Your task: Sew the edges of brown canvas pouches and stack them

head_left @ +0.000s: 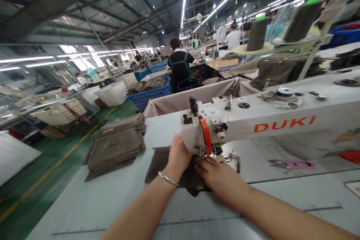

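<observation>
A dark olive-brown fabric piece lies on the sewing table, its far part running under the head of a white DUKI industrial sewing machine. My left hand, with a silver bracelet at the wrist, sits on the fabric against the machine head, and its fingertips are hidden behind the head. My right hand presses and grips the fabric's edge close to the presser foot. The needle area is hidden.
A stack of folded olive fabric pieces lies on the table's left side. Pink thread snips lie to the right. Thread cones stand behind the machine. Beyond the table are a blue crate and a co-worker.
</observation>
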### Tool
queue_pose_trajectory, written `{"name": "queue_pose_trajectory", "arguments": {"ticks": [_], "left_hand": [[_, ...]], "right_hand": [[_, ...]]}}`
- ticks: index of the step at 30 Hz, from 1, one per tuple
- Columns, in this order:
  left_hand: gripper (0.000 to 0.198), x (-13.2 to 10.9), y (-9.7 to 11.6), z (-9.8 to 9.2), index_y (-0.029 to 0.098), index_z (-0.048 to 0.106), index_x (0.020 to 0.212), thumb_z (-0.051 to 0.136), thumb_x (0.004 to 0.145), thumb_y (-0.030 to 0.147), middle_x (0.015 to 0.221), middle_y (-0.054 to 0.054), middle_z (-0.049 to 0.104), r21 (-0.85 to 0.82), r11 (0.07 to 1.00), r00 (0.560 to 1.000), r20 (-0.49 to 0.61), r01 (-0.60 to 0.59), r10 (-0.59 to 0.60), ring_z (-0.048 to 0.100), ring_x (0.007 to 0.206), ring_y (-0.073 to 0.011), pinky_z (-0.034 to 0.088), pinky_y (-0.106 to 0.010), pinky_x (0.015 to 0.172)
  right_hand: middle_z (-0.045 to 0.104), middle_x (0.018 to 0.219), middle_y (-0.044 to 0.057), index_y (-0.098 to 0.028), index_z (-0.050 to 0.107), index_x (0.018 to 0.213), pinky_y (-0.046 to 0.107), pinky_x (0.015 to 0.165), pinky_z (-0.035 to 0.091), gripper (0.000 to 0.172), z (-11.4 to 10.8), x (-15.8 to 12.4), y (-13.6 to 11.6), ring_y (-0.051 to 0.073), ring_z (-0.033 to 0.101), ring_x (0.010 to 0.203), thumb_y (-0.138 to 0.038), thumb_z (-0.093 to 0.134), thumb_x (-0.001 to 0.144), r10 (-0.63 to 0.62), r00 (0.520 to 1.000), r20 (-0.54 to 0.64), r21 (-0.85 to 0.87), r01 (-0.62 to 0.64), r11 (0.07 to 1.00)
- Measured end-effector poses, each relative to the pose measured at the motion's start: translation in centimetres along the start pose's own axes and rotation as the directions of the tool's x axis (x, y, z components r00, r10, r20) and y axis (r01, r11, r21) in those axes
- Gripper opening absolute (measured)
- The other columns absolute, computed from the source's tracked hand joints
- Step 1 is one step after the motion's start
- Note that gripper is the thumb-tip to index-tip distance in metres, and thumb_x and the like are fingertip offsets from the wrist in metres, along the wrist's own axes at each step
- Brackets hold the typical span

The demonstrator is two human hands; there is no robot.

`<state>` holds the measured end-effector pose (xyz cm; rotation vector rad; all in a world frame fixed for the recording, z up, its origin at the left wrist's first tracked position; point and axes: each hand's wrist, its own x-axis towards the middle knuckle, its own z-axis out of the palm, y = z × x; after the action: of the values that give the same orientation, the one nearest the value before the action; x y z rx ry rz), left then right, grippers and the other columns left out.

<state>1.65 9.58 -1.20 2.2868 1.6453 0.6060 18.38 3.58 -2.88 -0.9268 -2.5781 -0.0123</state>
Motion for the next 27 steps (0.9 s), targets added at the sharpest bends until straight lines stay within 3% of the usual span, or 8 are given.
{"name": "queue_pose_trajectory", "arguments": {"ticks": [5, 10, 15, 22, 27], "left_hand": [[0.012, -3.2, 1.3, 0.5, 0.018, 0.069, 0.091, 0.058, 0.091, 0.018, 0.098, -0.009, 0.068, -0.019, 0.999, 0.998, 0.040, -0.048, 0.049, 0.061, 0.098, -0.0262, 0.048, -0.040, 0.090], [0.029, -6.5, 2.4, -0.2, 0.023, 0.064, 0.115, 0.057, 0.090, 0.010, 0.122, -0.004, 0.061, -0.063, 0.988, 0.986, 0.076, -0.144, 0.148, 0.053, 0.116, -0.0228, 0.041, -0.038, 0.105], [0.033, -6.7, 2.7, -0.3, 0.022, 0.061, 0.118, 0.055, 0.090, 0.006, 0.125, -0.005, 0.062, -0.081, 0.978, 0.977, 0.082, -0.191, 0.198, 0.054, 0.118, -0.0234, 0.043, -0.041, 0.107], [0.029, -6.9, 3.0, 0.3, 0.020, 0.064, 0.113, 0.054, 0.090, 0.007, 0.121, -0.005, 0.066, -0.123, 0.974, 0.981, 0.026, -0.189, 0.193, 0.058, 0.115, -0.0233, 0.047, -0.043, 0.104], [0.027, -6.7, 2.7, 0.3, 0.022, 0.064, 0.110, 0.053, 0.091, 0.006, 0.120, -0.002, 0.065, -0.152, 0.974, 0.983, 0.045, -0.171, 0.179, 0.058, 0.112, -0.0211, 0.044, -0.042, 0.107]], "right_hand": [[0.068, 0.112, 0.011, -0.011, 0.066, 0.113, 0.040, 0.093, 0.052, 0.032, -0.2, -2.5, 1.0, 0.027, 0.061, 0.106, -0.005, 0.059, 0.083, -0.077, 0.997, -0.029, -0.014, 0.076, 0.997], [0.067, 0.117, 0.008, -0.011, 0.062, 0.120, 0.038, 0.090, 0.053, 0.036, 0.2, -4.0, 0.9, 0.024, 0.062, 0.104, -0.004, 0.049, 0.087, -0.063, 0.992, -0.105, 0.029, 0.066, 0.997], [0.069, 0.112, 0.007, -0.013, 0.064, 0.115, 0.036, 0.090, 0.051, 0.033, 0.1, -3.9, 0.6, 0.022, 0.063, 0.103, -0.006, 0.042, 0.091, -0.060, 0.976, -0.210, 0.063, 0.075, 0.995], [0.071, 0.108, 0.005, -0.016, 0.066, 0.112, 0.032, 0.088, 0.051, 0.033, 0.0, -4.0, 0.7, 0.019, 0.065, 0.098, -0.010, 0.037, 0.096, -0.044, 0.974, -0.223, 0.076, 0.063, 0.995], [0.071, 0.108, 0.005, -0.015, 0.066, 0.112, 0.030, 0.090, 0.052, 0.030, 0.2, -4.0, 0.9, 0.018, 0.064, 0.101, -0.010, 0.044, 0.092, -0.067, 0.969, -0.238, 0.032, 0.077, 0.997]]}}
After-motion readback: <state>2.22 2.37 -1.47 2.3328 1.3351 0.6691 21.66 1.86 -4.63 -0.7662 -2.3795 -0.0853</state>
